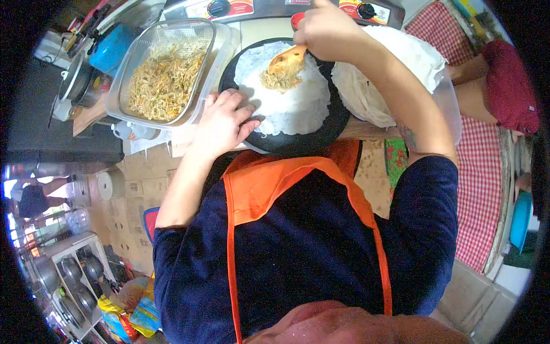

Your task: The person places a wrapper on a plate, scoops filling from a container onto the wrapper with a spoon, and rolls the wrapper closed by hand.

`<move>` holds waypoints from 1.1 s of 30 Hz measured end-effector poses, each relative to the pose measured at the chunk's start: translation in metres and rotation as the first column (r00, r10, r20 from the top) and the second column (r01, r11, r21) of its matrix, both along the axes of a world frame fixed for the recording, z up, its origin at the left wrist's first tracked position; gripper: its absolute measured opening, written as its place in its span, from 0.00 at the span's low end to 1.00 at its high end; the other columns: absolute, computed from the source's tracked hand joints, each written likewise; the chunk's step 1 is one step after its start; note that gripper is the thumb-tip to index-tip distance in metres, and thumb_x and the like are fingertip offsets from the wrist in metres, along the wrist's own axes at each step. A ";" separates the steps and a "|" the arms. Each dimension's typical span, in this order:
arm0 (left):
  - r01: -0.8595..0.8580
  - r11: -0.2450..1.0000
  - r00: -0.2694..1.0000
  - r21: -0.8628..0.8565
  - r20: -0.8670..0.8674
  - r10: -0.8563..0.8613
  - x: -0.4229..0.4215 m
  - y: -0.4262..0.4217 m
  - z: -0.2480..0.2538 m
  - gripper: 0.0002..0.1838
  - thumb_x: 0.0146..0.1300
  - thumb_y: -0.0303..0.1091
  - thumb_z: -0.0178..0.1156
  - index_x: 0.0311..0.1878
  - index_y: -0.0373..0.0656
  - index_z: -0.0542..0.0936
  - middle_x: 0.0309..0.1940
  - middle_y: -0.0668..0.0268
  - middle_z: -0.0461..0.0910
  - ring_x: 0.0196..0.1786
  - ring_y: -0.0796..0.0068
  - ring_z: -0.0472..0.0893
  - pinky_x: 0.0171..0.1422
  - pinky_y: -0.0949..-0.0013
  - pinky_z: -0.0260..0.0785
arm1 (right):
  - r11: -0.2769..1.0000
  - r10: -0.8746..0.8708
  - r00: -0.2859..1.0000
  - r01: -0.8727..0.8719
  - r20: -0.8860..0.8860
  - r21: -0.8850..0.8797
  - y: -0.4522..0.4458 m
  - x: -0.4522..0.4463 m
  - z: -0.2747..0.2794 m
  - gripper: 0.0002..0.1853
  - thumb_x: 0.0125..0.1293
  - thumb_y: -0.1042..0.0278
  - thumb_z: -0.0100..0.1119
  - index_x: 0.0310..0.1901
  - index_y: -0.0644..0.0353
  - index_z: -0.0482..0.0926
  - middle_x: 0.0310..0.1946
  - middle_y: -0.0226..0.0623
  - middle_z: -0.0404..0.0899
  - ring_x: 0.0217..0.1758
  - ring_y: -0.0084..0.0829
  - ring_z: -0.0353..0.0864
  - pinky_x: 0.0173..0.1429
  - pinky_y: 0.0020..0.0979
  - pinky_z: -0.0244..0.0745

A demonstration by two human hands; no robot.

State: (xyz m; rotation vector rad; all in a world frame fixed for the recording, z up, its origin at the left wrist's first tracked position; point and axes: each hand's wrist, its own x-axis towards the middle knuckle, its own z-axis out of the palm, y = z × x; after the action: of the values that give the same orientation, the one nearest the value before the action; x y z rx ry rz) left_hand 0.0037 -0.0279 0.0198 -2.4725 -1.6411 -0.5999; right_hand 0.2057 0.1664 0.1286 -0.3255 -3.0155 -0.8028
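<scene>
A thin white round wrapper lies on a round black board in front of me. My right hand grips a wooden spoon, whose bowl is low over the wrapper's upper part. Shredded filling sits on the wrapper at the spoon's tip. My left hand rests at the left edge of the board, with its fingers apart and its thumb near the wrapper's edge. To the left, a mesh basket holds more shredded noodle-like filling.
A stack of white wrappers in a clear plastic tray stands to the right. Behind the board is a gas stove. Another person's maroon clothing shows at far right, beside a red checked cloth.
</scene>
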 end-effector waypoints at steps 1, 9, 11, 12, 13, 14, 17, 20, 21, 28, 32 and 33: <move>-0.010 1.000 1.000 -0.028 -0.005 0.010 0.003 0.001 -0.001 0.18 0.52 0.46 0.65 0.45 0.48 0.83 0.46 0.64 0.77 0.54 0.63 0.73 0.56 0.57 0.60 | 1.000 0.001 1.000 -0.001 0.000 0.000 0.000 0.002 -0.004 0.02 0.44 0.64 0.60 0.19 0.47 0.80 0.23 0.30 0.79 0.30 0.30 0.78 0.46 0.34 0.64; -0.049 0.980 0.997 -0.195 -0.074 0.035 0.004 0.004 -0.012 0.23 0.55 0.52 0.62 0.52 0.54 0.81 0.58 0.62 0.73 0.61 0.62 0.71 0.61 0.55 0.59 | 0.993 0.116 0.978 -0.116 -0.175 0.011 -0.020 0.024 0.009 0.04 0.48 0.63 0.59 0.21 0.47 0.81 0.21 0.28 0.78 0.27 0.33 0.75 0.41 0.36 0.60; -0.060 0.975 0.996 -0.215 -0.074 0.045 0.005 0.004 -0.013 0.23 0.55 0.52 0.62 0.52 0.54 0.81 0.59 0.62 0.73 0.61 0.62 0.71 0.61 0.54 0.59 | 0.991 0.123 0.965 -0.107 -0.230 0.082 -0.023 0.027 0.006 0.01 0.47 0.64 0.60 0.22 0.45 0.81 0.22 0.24 0.77 0.32 0.28 0.75 0.45 0.32 0.62; -0.062 0.975 0.996 -0.214 -0.074 0.047 0.005 0.005 -0.013 0.23 0.55 0.52 0.62 0.52 0.54 0.81 0.59 0.62 0.73 0.61 0.62 0.71 0.61 0.54 0.59 | 0.984 0.133 0.950 -0.092 -0.284 0.151 -0.024 0.029 0.004 0.02 0.46 0.64 0.61 0.24 0.42 0.80 0.22 0.20 0.75 0.36 0.24 0.76 0.49 0.27 0.64; -0.062 0.976 0.996 -0.207 -0.073 0.048 0.005 0.005 -0.013 0.23 0.55 0.51 0.62 0.52 0.54 0.81 0.58 0.62 0.73 0.61 0.62 0.71 0.61 0.54 0.59 | 0.984 0.134 0.950 -0.094 -0.284 0.151 -0.025 0.030 -0.001 0.02 0.46 0.64 0.61 0.24 0.42 0.80 0.22 0.20 0.75 0.36 0.24 0.76 0.49 0.27 0.64; -0.061 0.978 0.996 -0.199 -0.072 0.048 0.005 0.005 -0.013 0.22 0.55 0.51 0.62 0.52 0.54 0.81 0.58 0.62 0.74 0.61 0.62 0.71 0.61 0.54 0.59 | 0.979 0.186 0.959 -0.162 -0.216 0.126 -0.027 0.031 -0.008 0.04 0.46 0.65 0.61 0.27 0.45 0.80 0.23 0.21 0.73 0.38 0.25 0.74 0.48 0.30 0.63; -0.066 0.977 0.996 -0.205 -0.066 0.054 0.006 0.005 -0.013 0.22 0.54 0.50 0.63 0.52 0.54 0.81 0.58 0.62 0.74 0.60 0.63 0.71 0.60 0.54 0.59 | 0.973 0.221 0.966 -0.210 -0.135 0.096 -0.021 0.033 -0.011 0.06 0.46 0.66 0.60 0.29 0.49 0.80 0.25 0.22 0.71 0.39 0.25 0.72 0.47 0.32 0.63; -0.052 0.977 0.998 -0.206 -0.053 0.042 0.003 0.005 -0.016 0.22 0.54 0.50 0.64 0.52 0.54 0.81 0.57 0.62 0.74 0.59 0.63 0.72 0.60 0.54 0.59 | 0.979 0.194 0.965 -0.179 -0.177 0.098 -0.019 0.032 -0.003 0.05 0.47 0.67 0.59 0.28 0.49 0.79 0.25 0.21 0.71 0.39 0.24 0.72 0.46 0.31 0.64; -0.053 0.977 0.998 -0.205 -0.050 0.044 0.002 0.006 -0.017 0.22 0.54 0.50 0.64 0.52 0.54 0.81 0.57 0.62 0.74 0.59 0.63 0.72 0.60 0.54 0.59 | 0.982 0.181 0.956 -0.161 -0.233 0.101 -0.019 0.031 0.000 0.04 0.47 0.67 0.59 0.28 0.49 0.78 0.25 0.21 0.71 0.39 0.24 0.72 0.46 0.31 0.64; -0.055 0.993 0.997 -0.103 -0.059 0.049 0.001 0.005 -0.019 0.21 0.53 0.50 0.63 0.48 0.52 0.81 0.54 0.63 0.76 0.57 0.65 0.73 0.58 0.57 0.58 | 0.969 0.244 0.959 -0.233 -0.147 0.086 -0.021 -0.006 -0.014 0.05 0.46 0.68 0.59 0.28 0.46 0.79 0.26 0.22 0.72 0.38 0.25 0.73 0.44 0.32 0.63; -0.039 0.990 0.999 -0.139 0.004 0.040 -0.006 -0.001 -0.017 0.23 0.54 0.48 0.63 0.51 0.48 0.80 0.54 0.62 0.76 0.58 0.63 0.73 0.57 0.56 0.59 | 0.985 0.171 0.936 -0.157 -0.309 0.069 -0.014 -0.031 0.037 0.03 0.50 0.68 0.56 0.25 0.47 0.79 0.22 0.25 0.74 0.33 0.29 0.76 0.44 0.35 0.63; -0.009 0.999 0.999 -0.050 0.031 0.011 -0.006 -0.004 -0.011 0.21 0.54 0.47 0.63 0.48 0.46 0.81 0.51 0.62 0.77 0.56 0.63 0.73 0.57 0.58 0.59 | 0.992 0.114 0.915 -0.123 -0.386 0.002 -0.016 -0.042 0.051 0.03 0.50 0.65 0.57 0.24 0.48 0.80 0.21 0.28 0.76 0.31 0.32 0.76 0.42 0.36 0.62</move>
State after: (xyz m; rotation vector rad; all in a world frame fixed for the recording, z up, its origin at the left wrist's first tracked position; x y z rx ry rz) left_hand -0.0021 -0.0318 0.0086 -2.5002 -1.6990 -0.6067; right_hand 0.1639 0.1499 0.1797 -0.2612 -2.6457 -0.6105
